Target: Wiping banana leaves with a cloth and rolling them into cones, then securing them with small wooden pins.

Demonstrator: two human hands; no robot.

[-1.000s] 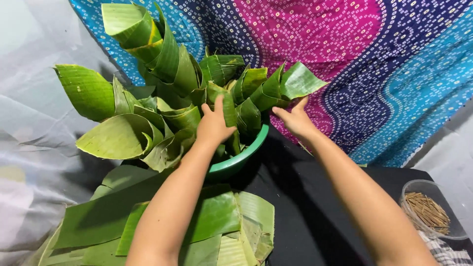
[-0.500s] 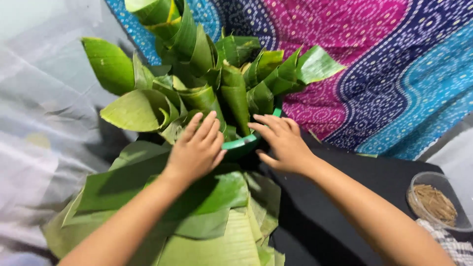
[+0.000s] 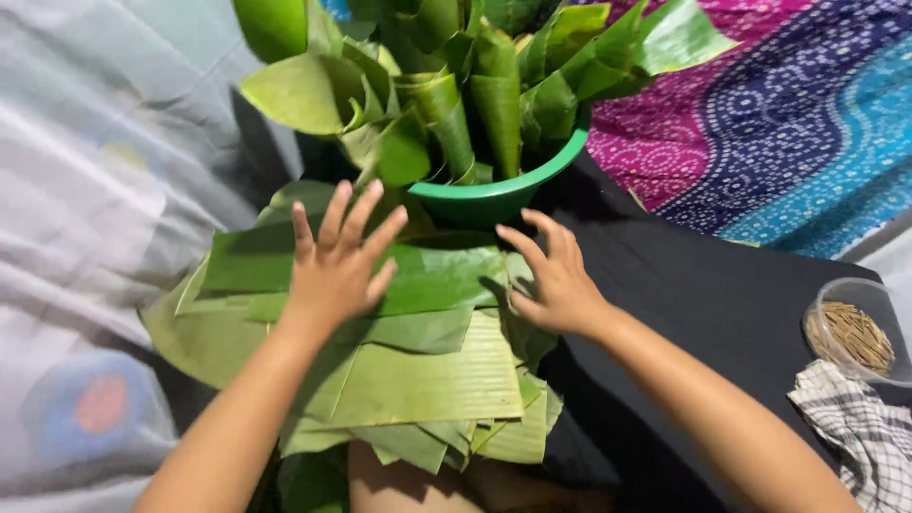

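- Head view, looking straight down at two bare forearms coming up from the bottom edge of the frame.
- Left hand (image 3: 334,268): fingers spread wide, palm down, over the stack of flat banana-leaf pieces (image 3: 418,380) at centre frame. Whether the palm presses the top leaf or hovers just above it, cannot tell. It grips nothing.
- Right hand (image 3: 556,280): fingers open and slightly curled, at the right edge of the same stack, fingertips touching or nearly touching the leaf edge. Nothing pinched.
- Leaf stack lies in loose overlapping layers, seemingly on the person's lap, close in so both hands reach it.
- Green bowl (image 3: 494,198), upper centre, just beyond the stack and touching its far edge. It is packed with folded leaf cones (image 3: 446,104) standing upright, points down, so they likely keep their shape.
- Right edge, well apart: clear round container of thin brown sticks (image 3: 852,334), on black cloth (image 3: 703,285); checked cloth (image 3: 855,427) just below it.
- Patterned pink-and-blue fabric (image 3: 760,123) upper right; pale grey sheet (image 3: 95,190) on left.
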